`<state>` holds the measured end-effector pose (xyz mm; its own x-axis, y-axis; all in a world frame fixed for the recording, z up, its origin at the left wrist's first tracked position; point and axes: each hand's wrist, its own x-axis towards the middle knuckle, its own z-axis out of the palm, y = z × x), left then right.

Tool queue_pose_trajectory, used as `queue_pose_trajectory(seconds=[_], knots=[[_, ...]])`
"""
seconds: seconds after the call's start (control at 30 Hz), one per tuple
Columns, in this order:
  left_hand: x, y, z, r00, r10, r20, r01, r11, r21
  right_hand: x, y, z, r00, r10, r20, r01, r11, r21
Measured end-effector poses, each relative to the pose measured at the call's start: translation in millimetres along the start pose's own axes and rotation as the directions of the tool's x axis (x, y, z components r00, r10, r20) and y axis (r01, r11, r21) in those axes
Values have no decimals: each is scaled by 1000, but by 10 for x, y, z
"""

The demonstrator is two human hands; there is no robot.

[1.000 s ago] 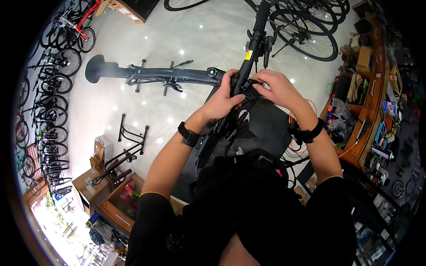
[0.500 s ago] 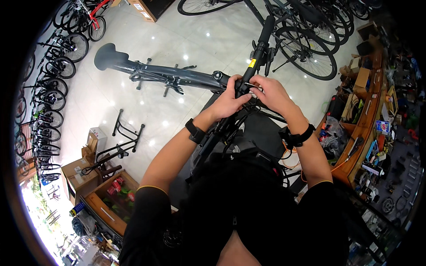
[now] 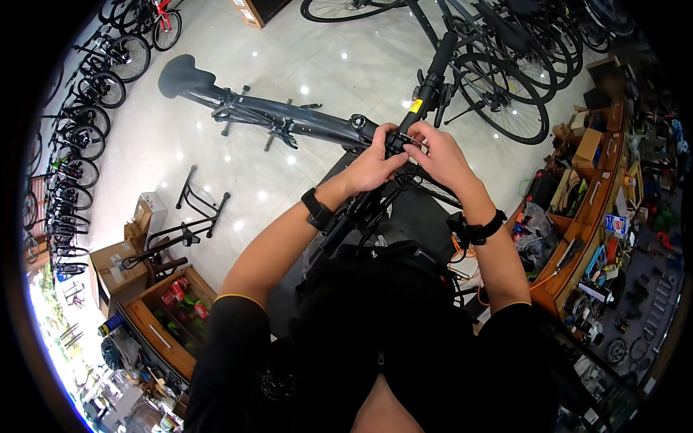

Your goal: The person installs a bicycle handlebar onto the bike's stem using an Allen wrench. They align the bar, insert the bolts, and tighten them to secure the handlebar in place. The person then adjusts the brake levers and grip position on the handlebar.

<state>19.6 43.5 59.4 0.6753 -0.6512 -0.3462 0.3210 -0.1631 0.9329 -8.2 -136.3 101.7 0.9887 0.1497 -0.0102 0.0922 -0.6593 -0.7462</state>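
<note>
A dark grey bicycle (image 3: 303,121) stands in front of me, its saddle (image 3: 184,76) toward the far left. Its black handlebar (image 3: 435,72) runs slantwise past my hands, with a yellow label near the grip. My left hand (image 3: 372,164) is closed round the middle of the bar at the stem, thumb on the near side. Against the front of the stem, my right hand (image 3: 439,155) has thumb and forefinger pinched together. A thin, small piece shows at those fingertips, too small to name. Cables and the lower bar end lie partly hidden behind my left forearm.
Several bicycles (image 3: 505,94) stand at the far right, and more line the left wall. A wooden workbench (image 3: 577,245) with tools and parts runs along the right. Lower left are a black stand (image 3: 195,209), a cardboard box (image 3: 115,267) and a wooden drawer (image 3: 159,328).
The whole view has shifted and turned slightly. Both hands keep their places at the stem; the right fingers have moved only a little.
</note>
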Motion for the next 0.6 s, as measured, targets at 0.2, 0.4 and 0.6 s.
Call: queue_pose_trajectory(seconds=[0.2, 0.4, 0.6], knots=[[7, 1, -15, 1000, 18, 7, -18, 999, 35, 31, -84, 61, 998, -31, -63, 25, 995, -92], [11, 5, -20, 1000, -12, 4, 12, 998, 68, 56, -105, 178, 993, -40, -107, -7, 913, -407], [39, -34, -19, 1000, 4, 0, -4, 999, 54, 97, -117, 174, 997, 4, -76, -45, 840, -541]])
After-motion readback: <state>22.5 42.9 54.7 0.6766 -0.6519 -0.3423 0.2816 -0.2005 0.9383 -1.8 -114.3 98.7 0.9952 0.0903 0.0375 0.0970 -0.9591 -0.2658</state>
